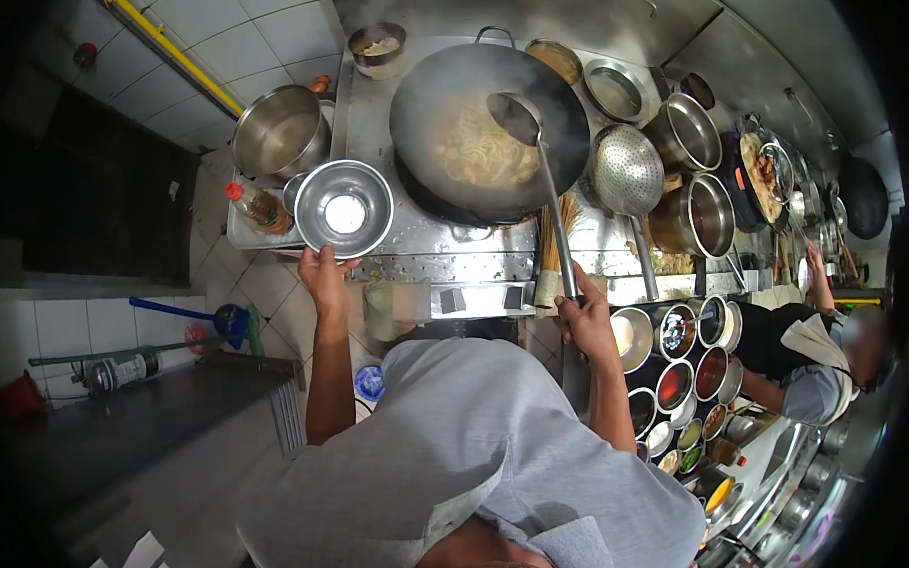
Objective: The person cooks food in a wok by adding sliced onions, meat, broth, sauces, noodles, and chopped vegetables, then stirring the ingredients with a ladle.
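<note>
My left hand (325, 277) grips the near rim of a shiny metal bowl (369, 199), tilted toward me; only a bright reflection shows inside it. In my right hand (587, 319) is the handle of a long ladle (548, 172), whose round head lies over the wok. The large dark wok (561, 102) stands on the stove and holds pale, noodle-like strands (480, 135) under rising steam. Just left of the bowl are a tall metal pot (280, 128) and a red-capped bottle (262, 209).
A perforated strainer (627, 170) and metal pots (688, 132) stand right of the wok. A bamboo brush (552, 247) rests at the stove's front edge. Several seasoning containers (675, 384) fill the counter at right. Another person (802, 366) works beyond them.
</note>
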Demonstrator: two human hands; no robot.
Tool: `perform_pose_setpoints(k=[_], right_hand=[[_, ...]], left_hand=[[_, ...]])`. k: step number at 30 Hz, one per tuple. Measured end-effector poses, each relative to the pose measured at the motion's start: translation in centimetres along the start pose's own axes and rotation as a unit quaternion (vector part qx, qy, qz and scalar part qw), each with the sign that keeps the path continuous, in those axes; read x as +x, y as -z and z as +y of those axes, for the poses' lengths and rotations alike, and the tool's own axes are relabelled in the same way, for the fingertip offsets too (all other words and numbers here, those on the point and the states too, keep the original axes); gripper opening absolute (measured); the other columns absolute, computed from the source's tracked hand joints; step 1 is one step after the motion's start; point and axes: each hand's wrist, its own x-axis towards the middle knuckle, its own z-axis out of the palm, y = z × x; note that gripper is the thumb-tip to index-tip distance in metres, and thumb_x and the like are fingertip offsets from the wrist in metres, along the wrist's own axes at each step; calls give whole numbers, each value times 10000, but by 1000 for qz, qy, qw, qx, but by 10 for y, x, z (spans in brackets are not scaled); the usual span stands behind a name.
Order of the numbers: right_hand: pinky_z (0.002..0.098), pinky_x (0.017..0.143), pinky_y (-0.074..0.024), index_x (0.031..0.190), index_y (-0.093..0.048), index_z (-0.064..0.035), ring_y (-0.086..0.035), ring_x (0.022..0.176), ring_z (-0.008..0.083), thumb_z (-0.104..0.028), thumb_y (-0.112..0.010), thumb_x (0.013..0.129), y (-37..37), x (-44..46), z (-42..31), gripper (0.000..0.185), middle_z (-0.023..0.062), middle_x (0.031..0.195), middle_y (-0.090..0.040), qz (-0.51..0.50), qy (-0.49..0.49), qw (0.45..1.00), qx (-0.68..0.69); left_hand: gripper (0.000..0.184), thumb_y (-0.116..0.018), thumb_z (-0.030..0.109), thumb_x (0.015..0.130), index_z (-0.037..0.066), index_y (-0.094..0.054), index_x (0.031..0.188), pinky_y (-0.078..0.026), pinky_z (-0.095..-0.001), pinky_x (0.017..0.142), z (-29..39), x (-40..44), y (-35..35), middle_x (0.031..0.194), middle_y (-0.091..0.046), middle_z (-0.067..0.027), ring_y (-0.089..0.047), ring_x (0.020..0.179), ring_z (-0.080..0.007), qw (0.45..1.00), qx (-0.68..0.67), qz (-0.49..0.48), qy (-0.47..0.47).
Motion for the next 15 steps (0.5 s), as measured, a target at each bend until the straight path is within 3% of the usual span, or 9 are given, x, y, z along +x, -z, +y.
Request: perform_pose_setpoints(k=[2, 3, 5, 10, 12, 15], right_hand=[[253, 411, -364, 1593, -346, -91, -402, 438, 66, 21, -584, 937, -8, 5, -9, 706, 3, 702, -495, -33, -36, 987, 155], [253, 411, -364, 1593, -346, -91, -402, 438, 66, 21, -584, 937, -9, 12, -8, 706, 3, 702, -495, -32, -36, 987, 155], [252, 409, -390, 1609, -292, -99, -423, 445, 74, -6, -583, 944, -11, 29, -4, 732, 12, 695, -502, -69, -93, 950, 289], [248, 418, -399, 1613, -262, -104, -407, 443, 71, -12, -563, 948, -21, 40, -31, 736, 5, 684, -479, -40, -62, 968, 240], [244, 406, -385, 1511, -426, -78, -437, 457, 65, -10, -568, 940, -22, 46, -46, 592, -14, 684, -491, -18, -50, 968, 244], [239, 405, -384, 1515, -430, -94, -438, 452, 60, -7, -566, 938, -25, 57, -68, 599, -18, 683, -491, -58, -40, 964, 255]], left_hand=[[129, -525, 29, 991, -47, -595, 1067, -654, -322, 572, -1, 4, 0, 1004, -652, -123, -688, 753, -177, 1000, 6, -10, 6], [129, -525, 29, 991, -47, -595, 1067, -654, -322, 572, 0, 4, -1, 1004, -652, -123, -688, 753, -177, 1000, 7, -12, 6], [136, -527, 34, 990, -47, -589, 1081, -653, -323, 571, 4, 4, -5, 1002, -658, -121, -690, 746, -181, 999, -12, -32, 11], [142, -530, 43, 992, -42, -593, 1087, -649, -320, 565, 8, 5, -8, 1012, -664, -115, -688, 750, -176, 999, -11, -27, 14], [142, -532, 46, 993, -39, -596, 1088, -647, -319, 563, 7, 6, -7, 1013, -665, -112, -687, 752, -174, 999, -9, -30, 17], [125, -536, 50, 996, -25, -595, 1077, -644, -316, 562, 7, 8, -6, 1002, -664, -104, -685, 756, -168, 999, -15, -41, 14]])
